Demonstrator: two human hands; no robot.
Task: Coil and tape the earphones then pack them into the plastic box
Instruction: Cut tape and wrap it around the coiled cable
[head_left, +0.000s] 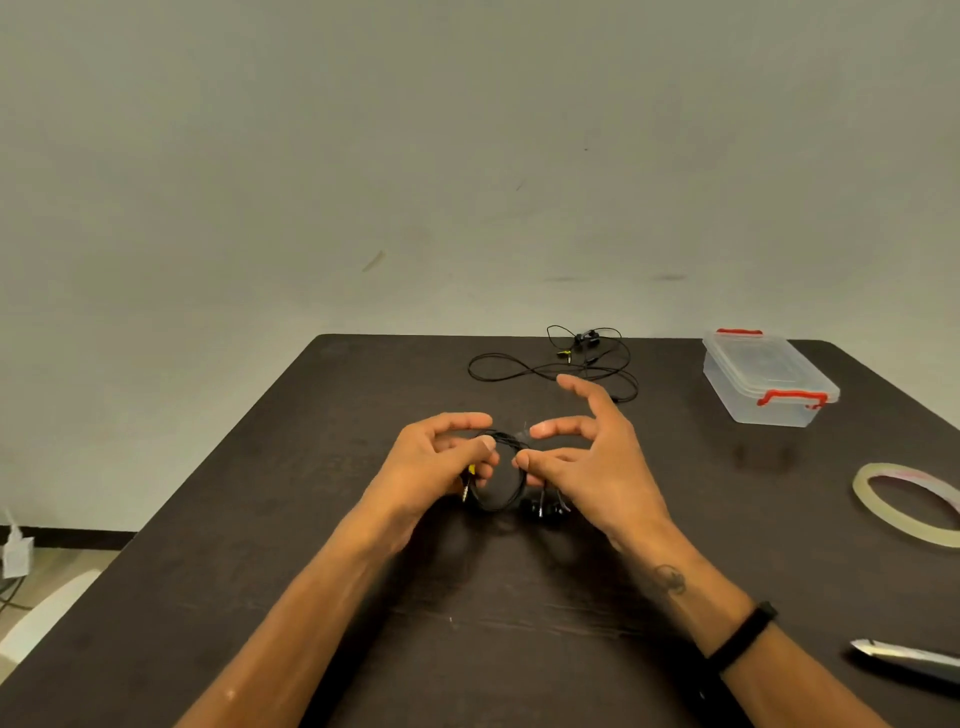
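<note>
Fingers (485, 446) of both hands pinch coiled earphones (498, 483).

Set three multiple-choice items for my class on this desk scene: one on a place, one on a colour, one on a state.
1. Where does the clear plastic box stand on the dark table?
A far right
B near left
C centre

2. What colour are the box's latches?
A blue
B red
C green

3. What state is the black coiled earphone cable in?
A lying loose
B inside the box
C held in both hands

Answers: 1 A, it sits by the far right corner. 2 B, both latches are red. 3 C, the left hand and right hand pinch it.
</note>
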